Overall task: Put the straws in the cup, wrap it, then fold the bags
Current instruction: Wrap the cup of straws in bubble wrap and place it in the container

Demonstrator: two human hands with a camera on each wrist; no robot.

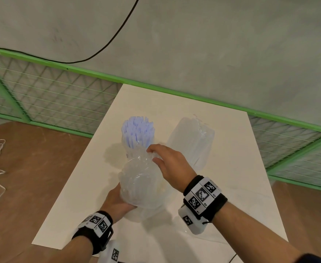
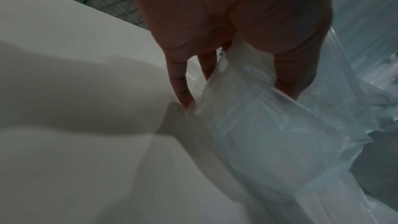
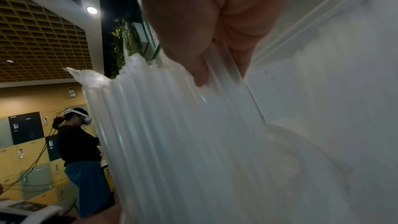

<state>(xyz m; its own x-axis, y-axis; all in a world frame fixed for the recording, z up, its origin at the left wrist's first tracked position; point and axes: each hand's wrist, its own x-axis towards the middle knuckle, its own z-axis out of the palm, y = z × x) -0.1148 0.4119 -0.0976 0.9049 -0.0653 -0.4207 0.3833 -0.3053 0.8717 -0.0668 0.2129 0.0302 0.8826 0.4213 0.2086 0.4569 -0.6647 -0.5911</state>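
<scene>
Clear crinkled plastic bag (image 1: 139,184) of translucent white straws (image 1: 137,132) is held tilted above the white rectangular tabletop (image 1: 237,186), bottom end near the person, open end pointing away. Straw tips stick out of the bag mouth in a tight bundle, bluish-white in the head view; the rest of the bundle is inside the plastic. Left hand (image 1: 116,201) cups the bag's lower end from underneath, fingers wrapped up round it; left wrist view shows the left hand (image 2: 226,28) with its fingers (image 2: 180,83) running down into folds of the plastic, bag (image 2: 269,134) bunched against the palm, table surface (image 2: 64,57) below. Right hand (image 1: 170,164) grips the bag at its gathered neck just below the exposed straws, fingers curled into the plastic. Right wrist view confirms it: right hand (image 3: 215,28), thumb and fingers (image 3: 199,69) pinching the sleeve over the parallel straws (image 3: 172,134), torn plastic edge at the top. Second clear plastic bag (image 1: 191,141) lies flat on the table to the right of the held one, apart from it; contents can't be made out. Can't spot a cup in any view. Green-framed wire mesh fence (image 1: 47,88) runs behind the table. Another person wearing a white headset (image 3: 79,151) stands in the background of the right wrist view.
</scene>
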